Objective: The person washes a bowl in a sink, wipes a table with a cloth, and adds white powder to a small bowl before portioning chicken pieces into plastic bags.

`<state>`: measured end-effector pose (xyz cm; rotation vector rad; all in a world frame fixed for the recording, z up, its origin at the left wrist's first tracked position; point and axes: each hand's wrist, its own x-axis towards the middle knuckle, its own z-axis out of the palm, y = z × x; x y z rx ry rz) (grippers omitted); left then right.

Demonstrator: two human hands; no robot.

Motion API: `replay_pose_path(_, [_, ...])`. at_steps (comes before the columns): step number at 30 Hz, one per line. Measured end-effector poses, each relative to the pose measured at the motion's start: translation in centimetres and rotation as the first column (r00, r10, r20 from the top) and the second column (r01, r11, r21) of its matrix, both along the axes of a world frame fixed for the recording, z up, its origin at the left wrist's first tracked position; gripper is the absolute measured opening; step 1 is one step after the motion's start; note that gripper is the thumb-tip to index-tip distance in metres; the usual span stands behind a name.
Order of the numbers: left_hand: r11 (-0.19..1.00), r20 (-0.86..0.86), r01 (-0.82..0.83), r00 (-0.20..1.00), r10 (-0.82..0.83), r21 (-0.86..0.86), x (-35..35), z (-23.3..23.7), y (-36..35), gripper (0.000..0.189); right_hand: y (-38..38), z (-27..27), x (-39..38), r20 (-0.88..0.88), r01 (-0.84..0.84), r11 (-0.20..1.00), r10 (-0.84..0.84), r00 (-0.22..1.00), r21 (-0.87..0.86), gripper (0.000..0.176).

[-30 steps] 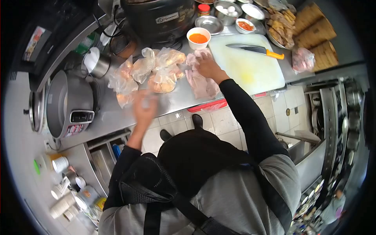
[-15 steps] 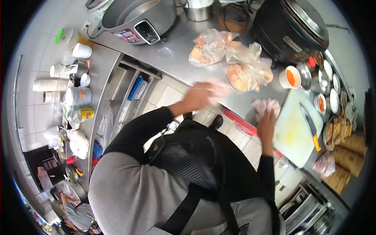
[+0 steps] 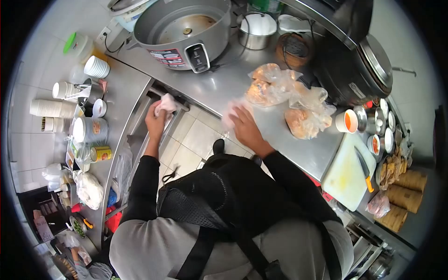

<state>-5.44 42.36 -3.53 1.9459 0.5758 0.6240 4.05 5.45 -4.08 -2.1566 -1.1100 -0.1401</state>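
My left hand (image 3: 155,120) is closed on a crumpled pinkish-white cloth (image 3: 167,103), above the edge of the open shelf under the counter. My right hand (image 3: 248,128) has its fingers over another pinkish cloth (image 3: 232,111) at the front edge of the steel counter (image 3: 196,86); this cloth is smeared by motion. Beyond the right hand lie clear plastic bags of orange-tinged food (image 3: 267,91), and another such bag (image 3: 303,122) sits to its right. A large grey cooker (image 3: 170,51) stands open on the counter, beyond my hands.
To the right are a cutting board (image 3: 343,179), a knife with an orange handle (image 3: 363,168), a cup of orange sauce (image 3: 346,122) and a black pot (image 3: 345,70). Stacked cups (image 3: 53,108) and a yellow can (image 3: 101,153) stand on the left counter. Another person (image 3: 91,270) is at lower left.
My left hand has swung left with its cloth, from the counter edge to the shelf. My right hand has moved left with its cloth, away from the cutting board. The view has shifted too.
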Motion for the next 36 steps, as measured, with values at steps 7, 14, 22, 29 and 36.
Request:
replay_pose_path(7, [0.819, -0.105, 0.175, 0.985, -0.140, 0.547, 11.3, -1.8, 3.9, 0.036, 12.7, -4.2, 18.4, 0.147, 0.398, 0.911, -0.382, 0.913, -0.105, 0.042])
replay_pose_path(14, [0.551, -0.263, 0.613, 0.768, -0.584, 0.566, 11.1, -0.2, -3.5, 0.035, 14.7, -6.7, 12.7, 0.109, 0.350, 0.936, -0.353, 0.929, 0.046, 0.039])
replay_pose_path(22, [0.436, -0.228, 0.681, 0.657, -0.718, 0.588, 9.4, -0.2, -9.2, 0.031, -3.4, 1.6, -5.5, 0.027, 0.322, 0.901, -0.329, 0.944, -0.292, 0.045])
replay_pose_path(29, [0.323, -0.404, 0.642, 0.721, -0.564, 0.696, 16.1, 2.5, -14.6, 0.030, -24.1, 3.3, -8.7, 0.036, 0.730, 0.642, -0.745, 0.667, -0.233, 0.046])
replay_pose_path(36, [0.573, -0.023, 0.627, 0.685, -0.729, 0.527, 15.4, 3.4, -25.1, 0.040, -20.3, 8.2, -2.4, -0.394, 0.805, 0.554, -0.802, 0.449, -0.212, 0.013])
